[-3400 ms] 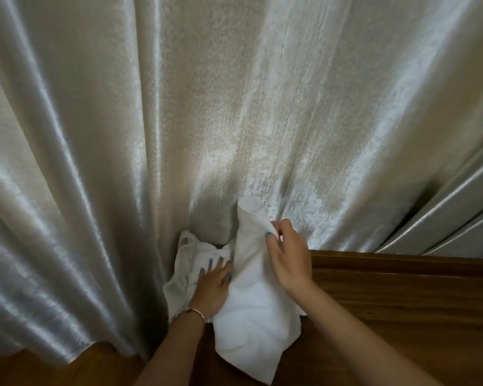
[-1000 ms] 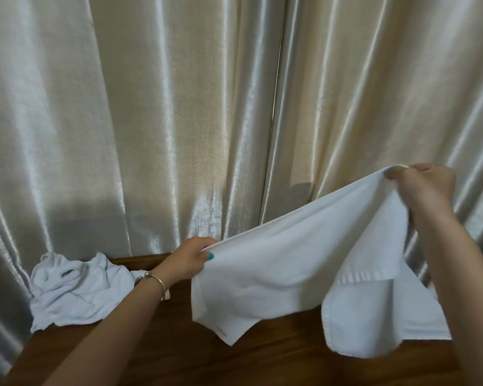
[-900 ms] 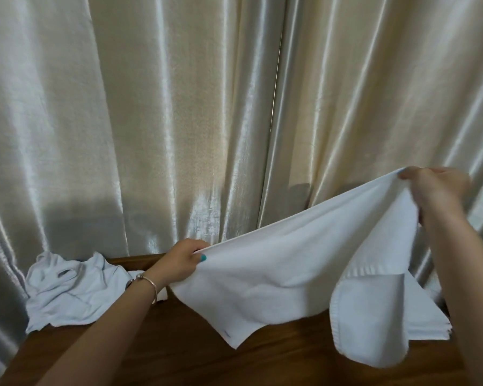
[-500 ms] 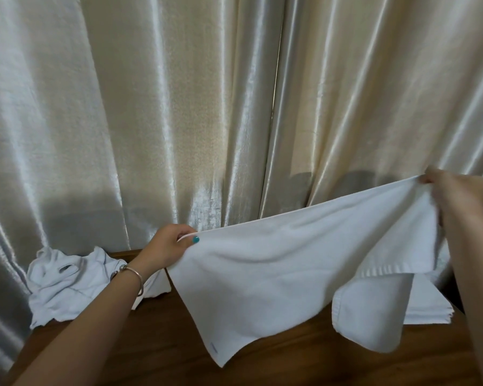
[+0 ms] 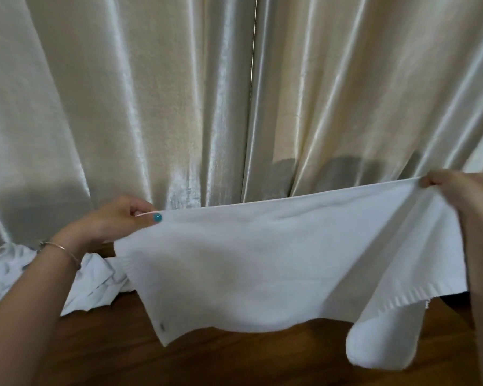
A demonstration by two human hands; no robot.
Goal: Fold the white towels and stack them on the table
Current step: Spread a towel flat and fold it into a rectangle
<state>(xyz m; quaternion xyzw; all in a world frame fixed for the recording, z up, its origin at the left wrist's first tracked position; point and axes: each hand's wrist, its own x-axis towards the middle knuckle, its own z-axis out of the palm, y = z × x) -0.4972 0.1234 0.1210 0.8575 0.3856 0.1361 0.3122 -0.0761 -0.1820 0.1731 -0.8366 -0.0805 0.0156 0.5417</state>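
Wooden surface (image 5: 262,360): dark brown, grain visible, fills the near foreground.

White towel (image 5: 262,263): held spread in the air above the surface, top edge stretched taut from one hand to the other, lower edge hanging in a loose curve. A small tag shows near its lower left corner. On the right side a folded-over layer with a ribbed hem hangs down, and a rounded flap droops below it.

Left hand (image 5: 115,218): fingers pinch the towel's upper left corner, thumb on the near face, nail painted teal. A thin bracelet (image 5: 62,250) circles the wrist.

Right hand (image 5: 463,190): fingers curled round the towel's upper right corner, cloth bunched at the grip.

Crumpled white towels (image 5: 92,282): a loose heap on the surface at far left, partly behind the left forearm.

Curtain (image 5: 234,93): pale, satiny, in vertical folds across the whole background.
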